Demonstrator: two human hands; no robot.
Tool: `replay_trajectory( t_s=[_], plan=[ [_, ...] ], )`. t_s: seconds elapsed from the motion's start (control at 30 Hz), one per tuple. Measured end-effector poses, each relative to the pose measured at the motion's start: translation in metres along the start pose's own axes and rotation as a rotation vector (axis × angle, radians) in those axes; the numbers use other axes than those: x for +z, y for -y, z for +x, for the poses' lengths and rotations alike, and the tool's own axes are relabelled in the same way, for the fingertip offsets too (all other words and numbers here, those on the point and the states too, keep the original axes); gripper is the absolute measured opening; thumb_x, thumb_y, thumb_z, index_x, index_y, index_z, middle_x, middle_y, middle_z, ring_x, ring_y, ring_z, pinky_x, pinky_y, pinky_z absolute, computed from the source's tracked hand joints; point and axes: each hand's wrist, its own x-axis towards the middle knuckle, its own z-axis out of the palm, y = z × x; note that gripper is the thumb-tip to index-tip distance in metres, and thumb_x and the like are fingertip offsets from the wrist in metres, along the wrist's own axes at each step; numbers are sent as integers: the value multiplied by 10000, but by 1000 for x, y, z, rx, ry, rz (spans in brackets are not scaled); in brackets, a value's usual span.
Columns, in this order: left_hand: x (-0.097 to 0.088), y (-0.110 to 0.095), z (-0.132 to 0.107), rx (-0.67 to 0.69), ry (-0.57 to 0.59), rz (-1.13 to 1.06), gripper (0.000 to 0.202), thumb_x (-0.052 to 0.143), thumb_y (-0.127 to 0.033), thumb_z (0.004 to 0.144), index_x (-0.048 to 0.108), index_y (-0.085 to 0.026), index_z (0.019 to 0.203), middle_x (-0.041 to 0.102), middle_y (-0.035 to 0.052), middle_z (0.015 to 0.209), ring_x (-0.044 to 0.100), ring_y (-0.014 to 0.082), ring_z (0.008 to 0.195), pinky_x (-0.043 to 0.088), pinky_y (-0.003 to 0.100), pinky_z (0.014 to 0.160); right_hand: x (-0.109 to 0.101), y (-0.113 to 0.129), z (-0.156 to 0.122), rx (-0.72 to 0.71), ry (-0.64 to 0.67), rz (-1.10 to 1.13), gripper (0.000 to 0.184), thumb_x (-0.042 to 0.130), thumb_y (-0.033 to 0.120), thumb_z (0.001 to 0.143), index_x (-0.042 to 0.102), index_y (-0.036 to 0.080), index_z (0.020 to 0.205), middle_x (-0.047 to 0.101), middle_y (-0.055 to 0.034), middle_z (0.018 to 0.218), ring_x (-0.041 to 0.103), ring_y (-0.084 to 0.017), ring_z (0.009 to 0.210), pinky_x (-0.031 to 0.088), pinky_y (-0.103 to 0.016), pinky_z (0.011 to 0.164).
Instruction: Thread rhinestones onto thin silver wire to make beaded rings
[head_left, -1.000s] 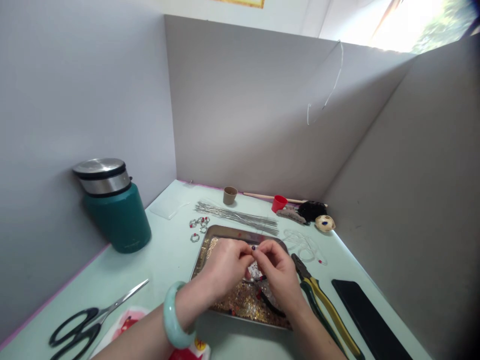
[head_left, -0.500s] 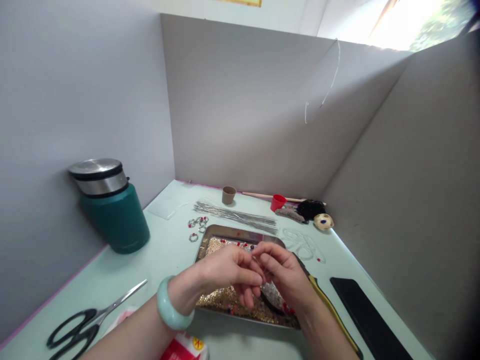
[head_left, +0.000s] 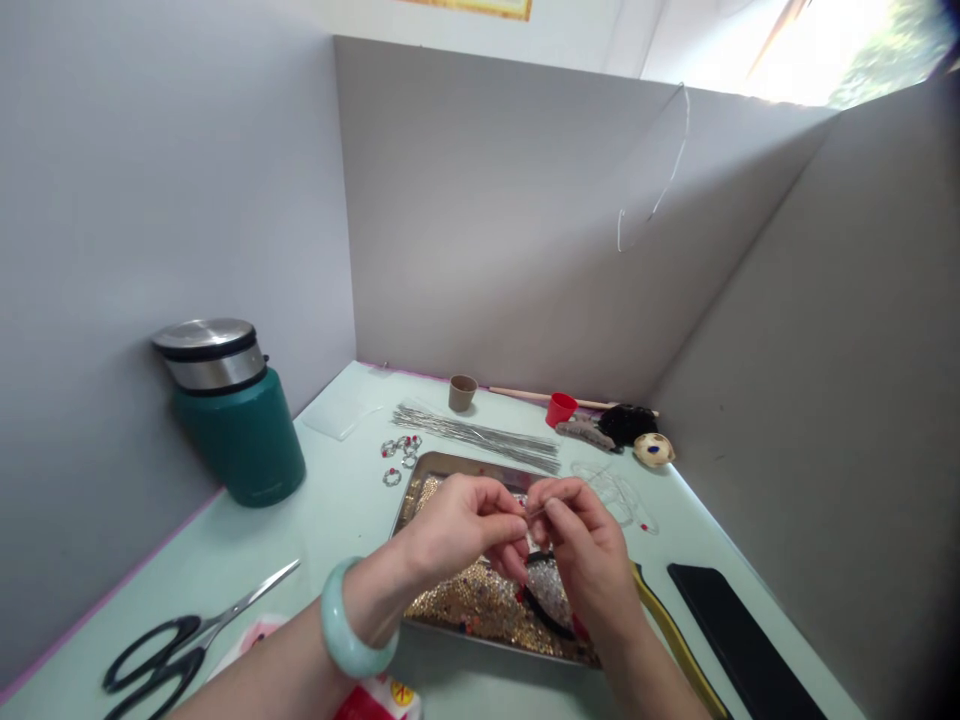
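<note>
Over a metal tray [head_left: 442,630] of gold and silver beads, my left hand [head_left: 480,525] and my right hand [head_left: 581,530] meet, fingertips nearly touching. Both are closed in a pinch on a thin strand [head_left: 535,513], too fine to tell as wire or thread. A pale green bangle [head_left: 352,620] circles my left wrist. Inside the tray, a black curved strip [head_left: 546,614] and a few red beads show beneath my right hand. Part of the tray is hidden by my hands.
Behind the tray lie a bundle of thin wires [head_left: 480,435], small beaded rings [head_left: 392,478] and a clear coiled strand [head_left: 615,492]. Scissors [head_left: 202,635] and a green flask [head_left: 240,430] stand left. Yellow-handled pliers [head_left: 675,630] and a black case [head_left: 731,625] are right. Grey partitions surround the table.
The view has shifted slightly. My hands have drawn a little apart at the fingertips, and the thin strand between them shows more clearly.
</note>
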Motion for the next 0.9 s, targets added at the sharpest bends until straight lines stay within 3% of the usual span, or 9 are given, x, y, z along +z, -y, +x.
replay_trajectory(
  t_s=[0.13,0.23,0.33,0.4,0.47,0.57,0.67,0.77,0.9],
  plan=[
    [0,-2,0,47,-53,-79,114,621,-199,737,560,-104,754,648,40,633,636,138,503,498,247,512,5,-5,-3,-178,-57,-26,88,496,176,881,551,217,825,558,-5,883,484,-87,589,401,-245,557],
    [1,-2,-2,62,-87,-151,151,638,-227,742,560,-99,762,654,51,668,629,130,508,499,250,521,6,-7,-7,-334,-84,-230,141,485,135,873,573,244,882,582,-31,934,556,-153,758,451,-311,666],
    [-3,0,-1,57,-111,-201,176,653,-249,745,568,-97,764,649,50,667,619,117,516,491,238,531,3,-7,-11,-504,-24,-508,295,522,56,819,603,281,992,619,-53,1011,555,-231,974,432,-415,832],
    [-7,1,0,50,-115,-201,184,662,-259,743,579,-96,763,646,50,663,616,112,528,487,231,544,0,-7,-11,-562,39,-588,373,534,35,797,611,301,1046,630,-54,1055,550,-250,1009,424,-436,858],
    [-11,1,1,49,-96,-172,195,668,-274,741,594,-94,761,642,50,657,612,109,532,486,230,554,-2,-6,-8,-496,55,-594,341,536,69,810,622,295,1050,639,-55,1052,560,-246,985,428,-417,848],
    [-15,-1,1,44,-55,-126,197,665,-285,740,610,-98,775,642,47,663,608,109,522,479,234,540,-7,-4,0,-191,-16,-452,203,530,198,860,623,260,1029,652,-49,933,582,-183,763,454,-331,706],
    [-13,-3,0,-32,-41,-52,170,675,-247,709,616,-99,767,636,38,631,592,111,473,465,239,496,-13,-3,6,69,-20,-200,171,520,313,879,633,222,969,604,-10,738,497,-112,569,406,-253,557],
    [-10,-3,-1,-104,2,17,142,680,-217,680,623,-98,733,624,26,589,573,109,435,454,239,471,-18,-1,8,182,64,-38,185,556,352,857,651,195,882,537,20,631,438,-80,506,351,-221,505],
    [-12,-2,-4,-136,159,53,105,665,-209,684,643,-112,717,617,7,576,562,96,427,442,226,463,-20,1,6,287,192,102,213,595,393,821,647,189,788,525,19,624,427,-75,486,315,-213,475]
  ],
)
